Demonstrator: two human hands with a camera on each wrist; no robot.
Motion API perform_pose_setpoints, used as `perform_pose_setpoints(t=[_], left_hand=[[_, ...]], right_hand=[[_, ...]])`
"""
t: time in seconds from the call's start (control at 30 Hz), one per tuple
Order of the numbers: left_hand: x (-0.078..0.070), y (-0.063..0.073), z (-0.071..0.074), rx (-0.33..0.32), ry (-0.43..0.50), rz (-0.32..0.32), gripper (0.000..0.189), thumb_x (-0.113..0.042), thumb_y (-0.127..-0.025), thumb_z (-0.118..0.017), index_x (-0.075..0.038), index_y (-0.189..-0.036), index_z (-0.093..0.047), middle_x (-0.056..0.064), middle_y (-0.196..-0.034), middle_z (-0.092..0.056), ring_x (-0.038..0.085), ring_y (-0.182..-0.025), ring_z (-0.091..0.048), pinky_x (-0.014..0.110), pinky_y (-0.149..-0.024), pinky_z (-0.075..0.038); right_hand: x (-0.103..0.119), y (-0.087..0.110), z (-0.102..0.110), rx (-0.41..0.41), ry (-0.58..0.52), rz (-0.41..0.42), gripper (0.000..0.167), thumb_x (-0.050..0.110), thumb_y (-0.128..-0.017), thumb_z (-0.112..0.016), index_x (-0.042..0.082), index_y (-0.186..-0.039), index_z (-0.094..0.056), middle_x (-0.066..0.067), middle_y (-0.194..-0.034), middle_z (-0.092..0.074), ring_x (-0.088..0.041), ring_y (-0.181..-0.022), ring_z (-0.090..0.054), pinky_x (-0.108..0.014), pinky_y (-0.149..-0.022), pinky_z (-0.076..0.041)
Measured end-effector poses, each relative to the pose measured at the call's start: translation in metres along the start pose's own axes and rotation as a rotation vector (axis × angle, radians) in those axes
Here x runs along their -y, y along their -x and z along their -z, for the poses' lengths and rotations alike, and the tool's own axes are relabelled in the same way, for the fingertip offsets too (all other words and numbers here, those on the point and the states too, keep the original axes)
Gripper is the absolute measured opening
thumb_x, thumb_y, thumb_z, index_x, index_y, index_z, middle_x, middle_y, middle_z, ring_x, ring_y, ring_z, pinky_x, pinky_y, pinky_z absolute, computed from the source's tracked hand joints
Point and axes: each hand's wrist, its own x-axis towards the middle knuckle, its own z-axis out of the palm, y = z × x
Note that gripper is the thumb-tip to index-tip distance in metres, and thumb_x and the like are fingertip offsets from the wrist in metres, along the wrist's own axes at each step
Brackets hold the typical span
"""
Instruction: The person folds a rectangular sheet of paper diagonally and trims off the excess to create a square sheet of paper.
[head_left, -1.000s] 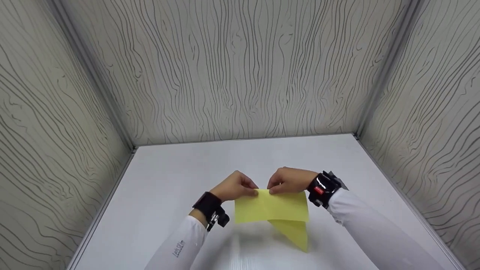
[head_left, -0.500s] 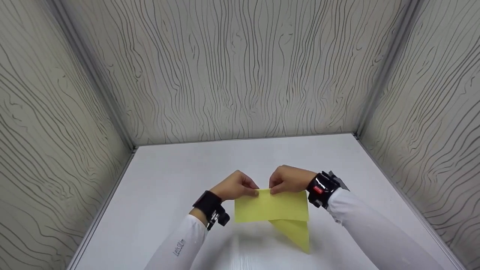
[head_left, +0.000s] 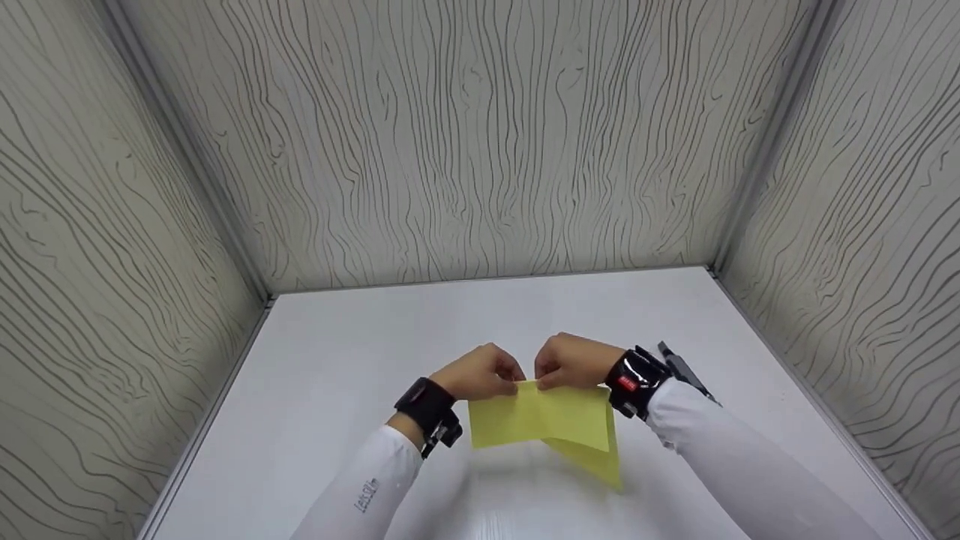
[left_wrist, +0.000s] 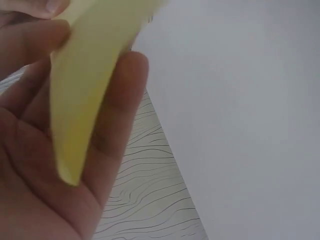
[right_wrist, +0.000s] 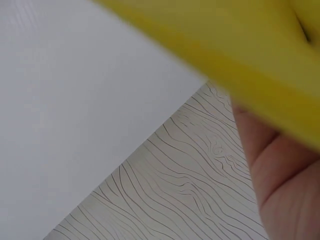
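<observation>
A folded sheet of yellow paper (head_left: pixel 547 420) hangs between both hands above the white table, one triangular flap dropping below its lower edge on the right. My left hand (head_left: pixel 480 373) pinches its top edge left of the middle, thumb in front and fingers behind. Close beside it, my right hand (head_left: pixel 574 361) pinches the same edge near the middle. In the left wrist view the paper (left_wrist: pixel 85 90) runs between the thumb and the fingers of the left hand (left_wrist: pixel 40 150). The paper (right_wrist: pixel 225 55) covers most of the right hand (right_wrist: pixel 287 175) in the right wrist view.
The white table (head_left: pixel 375 337) spreads beneath the hands. Wood-grain-patterned panels enclose it at the back (head_left: pixel 480 150), left (head_left: pixel 97 285) and right (head_left: pixel 862 247), with grey metal strips at the corners. Each wrist wears a black strap with a camera.
The left hand has shifted slightly right, closer to the right hand. The paper's right side has swung and its lower flap sits a little higher. Both hands keep their grip.
</observation>
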Motion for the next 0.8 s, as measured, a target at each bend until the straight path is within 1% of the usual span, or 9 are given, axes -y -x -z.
perform_pose_setpoints(t=[0.1, 0.17, 0.27, 0.33, 0.5, 0.7, 0.8], left_hand=[[-0.004, -0.003, -0.002, -0.004, -0.073, -0.034, 0.014, -0.006, -0.1, -0.071, -0.004, -0.102, -0.085, -0.006, -0.084, -0.073, 0.002, -0.072, -0.056, 0.018, -0.07, -0.047], [-0.007, -0.004, -0.003, -0.011, -0.095, -0.053, 0.013, -0.009, -0.101, -0.073, -0.004, -0.099, -0.085, -0.008, -0.08, -0.07, 0.001, -0.069, -0.053, 0.017, -0.067, -0.044], [-0.009, -0.005, -0.003, -0.026, -0.104, -0.066, 0.013, -0.01, -0.1, -0.075, -0.004, -0.093, -0.084, -0.009, -0.074, -0.066, 0.001, -0.063, -0.05, 0.017, -0.062, -0.042], [-0.01, -0.004, -0.001, -0.032, -0.116, -0.062, 0.014, -0.009, -0.1, -0.075, -0.004, -0.091, -0.084, -0.009, -0.073, -0.066, 0.001, -0.062, -0.05, 0.017, -0.061, -0.041], [-0.006, -0.002, 0.002, -0.039, -0.128, -0.053, 0.013, -0.009, -0.1, -0.075, -0.004, -0.093, -0.085, -0.003, -0.08, -0.074, 0.002, -0.068, -0.055, 0.018, -0.066, -0.045], [-0.002, 0.002, 0.005, -0.046, -0.128, -0.022, 0.012, -0.011, -0.1, -0.076, -0.006, -0.095, -0.086, -0.001, -0.086, -0.078, 0.003, -0.073, -0.058, 0.02, -0.071, -0.049], [-0.002, 0.003, 0.007, -0.043, -0.124, -0.018, 0.012, -0.012, -0.1, -0.076, -0.006, -0.096, -0.086, 0.001, -0.088, -0.079, 0.003, -0.074, -0.059, 0.021, -0.072, -0.05]], right_hand=[[0.004, -0.001, 0.0, -0.003, 0.011, 0.01, 0.014, 0.006, -0.096, -0.077, 0.005, -0.083, -0.078, 0.012, -0.068, -0.059, 0.003, -0.063, -0.049, -0.018, -0.06, -0.042], [0.006, -0.002, 0.0, -0.005, 0.012, 0.027, 0.013, 0.005, -0.096, -0.078, 0.004, -0.083, -0.079, 0.012, -0.068, -0.058, 0.004, -0.063, -0.048, -0.017, -0.06, -0.041], [0.008, -0.002, 0.0, -0.001, 0.001, 0.043, 0.012, 0.007, -0.097, -0.077, 0.004, -0.086, -0.08, 0.012, -0.068, -0.057, 0.004, -0.063, -0.047, -0.018, -0.06, -0.04], [0.007, -0.001, 0.001, 0.003, 0.003, 0.044, 0.011, 0.008, -0.098, -0.077, 0.004, -0.089, -0.081, 0.011, -0.07, -0.059, 0.004, -0.064, -0.047, -0.018, -0.06, -0.04], [0.004, 0.005, 0.004, 0.009, 0.001, 0.011, 0.011, 0.01, -0.099, -0.075, 0.005, -0.094, -0.083, 0.01, -0.074, -0.063, 0.002, -0.066, -0.049, -0.019, -0.062, -0.042], [-0.001, 0.013, 0.007, 0.009, -0.028, -0.045, 0.012, 0.01, -0.099, -0.075, 0.007, -0.089, -0.082, 0.012, -0.073, -0.063, 0.001, -0.066, -0.053, -0.019, -0.062, -0.046], [-0.003, 0.015, 0.008, 0.006, -0.052, -0.062, 0.015, 0.011, -0.099, -0.075, 0.007, -0.086, -0.08, 0.011, -0.072, -0.063, 0.001, -0.065, -0.054, -0.019, -0.062, -0.047]])
